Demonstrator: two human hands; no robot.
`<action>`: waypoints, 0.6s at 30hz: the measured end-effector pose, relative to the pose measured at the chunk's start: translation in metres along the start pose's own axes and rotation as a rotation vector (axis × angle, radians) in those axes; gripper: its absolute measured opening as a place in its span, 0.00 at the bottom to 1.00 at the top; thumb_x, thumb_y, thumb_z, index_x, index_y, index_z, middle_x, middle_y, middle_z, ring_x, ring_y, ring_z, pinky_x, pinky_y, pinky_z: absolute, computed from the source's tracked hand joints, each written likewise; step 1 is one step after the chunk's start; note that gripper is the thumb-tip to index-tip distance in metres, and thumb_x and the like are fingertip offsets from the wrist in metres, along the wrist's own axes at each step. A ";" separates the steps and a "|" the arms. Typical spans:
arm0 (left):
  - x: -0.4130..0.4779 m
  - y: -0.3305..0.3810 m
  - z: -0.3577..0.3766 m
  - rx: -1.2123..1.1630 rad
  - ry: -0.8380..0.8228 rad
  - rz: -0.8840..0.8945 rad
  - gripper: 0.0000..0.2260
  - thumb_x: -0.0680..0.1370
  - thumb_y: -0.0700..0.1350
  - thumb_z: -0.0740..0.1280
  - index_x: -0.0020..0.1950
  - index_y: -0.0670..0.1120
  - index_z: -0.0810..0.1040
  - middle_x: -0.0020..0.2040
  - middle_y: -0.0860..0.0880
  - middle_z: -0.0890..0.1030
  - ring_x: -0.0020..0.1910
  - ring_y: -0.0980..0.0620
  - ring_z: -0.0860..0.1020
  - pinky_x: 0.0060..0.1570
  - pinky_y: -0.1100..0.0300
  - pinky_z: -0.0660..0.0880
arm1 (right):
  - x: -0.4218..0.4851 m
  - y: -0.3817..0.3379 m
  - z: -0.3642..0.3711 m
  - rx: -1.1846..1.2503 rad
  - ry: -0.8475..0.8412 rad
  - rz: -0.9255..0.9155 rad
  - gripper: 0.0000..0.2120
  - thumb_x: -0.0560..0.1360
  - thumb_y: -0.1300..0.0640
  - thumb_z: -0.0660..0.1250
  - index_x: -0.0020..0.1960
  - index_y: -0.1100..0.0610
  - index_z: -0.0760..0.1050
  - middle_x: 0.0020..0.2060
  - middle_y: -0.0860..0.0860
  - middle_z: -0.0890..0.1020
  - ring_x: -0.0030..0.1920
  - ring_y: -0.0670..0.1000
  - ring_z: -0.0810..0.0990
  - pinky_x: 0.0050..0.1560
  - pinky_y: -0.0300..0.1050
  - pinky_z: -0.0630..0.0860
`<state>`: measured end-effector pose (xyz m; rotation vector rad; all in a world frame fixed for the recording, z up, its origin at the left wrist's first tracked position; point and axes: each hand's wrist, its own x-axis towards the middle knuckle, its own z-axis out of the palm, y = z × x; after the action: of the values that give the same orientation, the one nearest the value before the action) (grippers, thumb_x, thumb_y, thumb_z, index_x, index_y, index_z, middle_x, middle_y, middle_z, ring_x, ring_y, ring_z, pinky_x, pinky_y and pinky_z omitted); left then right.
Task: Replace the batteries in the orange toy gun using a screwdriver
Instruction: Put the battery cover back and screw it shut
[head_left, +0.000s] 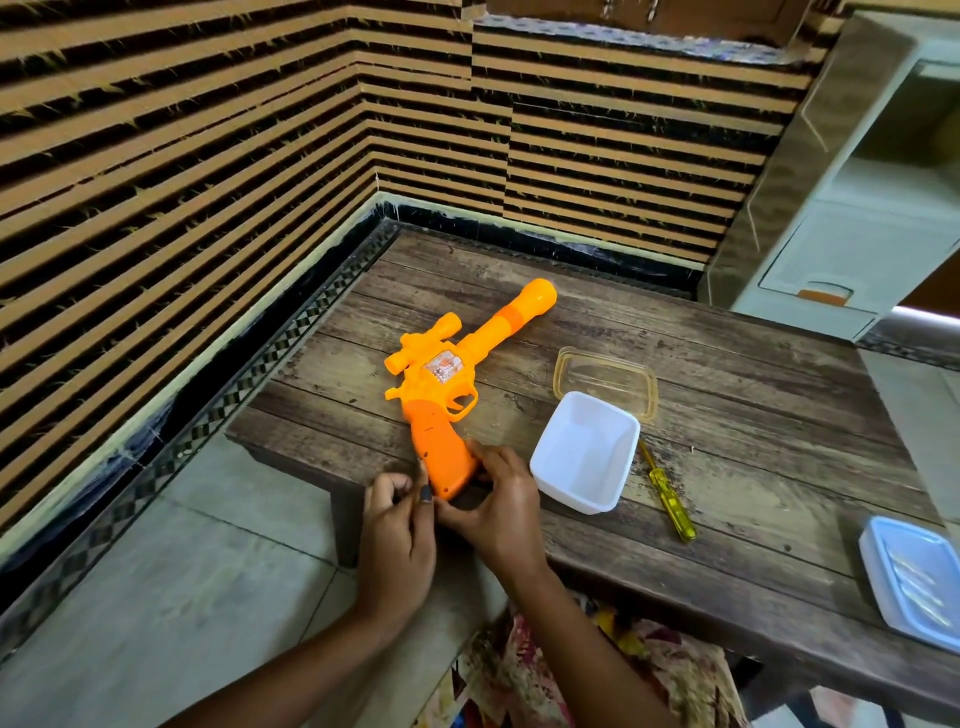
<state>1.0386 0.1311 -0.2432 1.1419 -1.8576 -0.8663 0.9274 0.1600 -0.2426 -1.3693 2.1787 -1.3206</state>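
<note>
The orange toy gun (451, 387) lies flat on the wooden table (727, 426), barrel pointing to the far right, grip toward me at the table's near-left edge. My left hand (397, 530) touches the left side of the grip's butt with fingers curled. My right hand (498, 506) wraps the butt from the right and below. Both hands grip the gun's handle. A yellow-handled screwdriver (670, 496) lies on the table right of the white tub, untouched. No batteries are visible.
An empty white plastic tub (584, 452) sits just right of my hands, its clear yellowish lid (605, 382) behind it. A blue-lidded white box (911, 577) rests at the table's right edge. Striped walls close the corner; a cabinet stands at the far right.
</note>
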 end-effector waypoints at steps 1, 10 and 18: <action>0.000 0.001 0.000 -0.053 0.006 -0.032 0.16 0.79 0.50 0.56 0.46 0.40 0.78 0.43 0.49 0.72 0.42 0.53 0.74 0.40 0.59 0.70 | 0.000 0.001 0.000 0.001 -0.002 0.006 0.36 0.61 0.46 0.76 0.64 0.59 0.73 0.54 0.53 0.78 0.53 0.50 0.76 0.52 0.44 0.76; 0.060 0.012 0.004 -0.406 0.008 -0.450 0.13 0.78 0.39 0.64 0.62 0.40 0.75 0.53 0.45 0.80 0.52 0.52 0.76 0.56 0.58 0.72 | 0.001 0.001 -0.001 0.097 -0.005 0.065 0.36 0.56 0.47 0.72 0.62 0.58 0.75 0.52 0.52 0.79 0.50 0.48 0.78 0.51 0.36 0.75; 0.078 0.013 -0.005 -0.705 -0.179 -0.632 0.18 0.77 0.33 0.62 0.67 0.36 0.68 0.61 0.41 0.75 0.54 0.49 0.76 0.50 0.57 0.76 | -0.002 0.001 -0.001 0.041 -0.009 0.024 0.34 0.59 0.47 0.71 0.62 0.59 0.75 0.53 0.53 0.79 0.51 0.48 0.77 0.52 0.34 0.72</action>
<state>1.0144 0.0633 -0.2093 1.2004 -1.1208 -1.8463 0.9279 0.1623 -0.2433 -1.3278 2.1435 -1.3410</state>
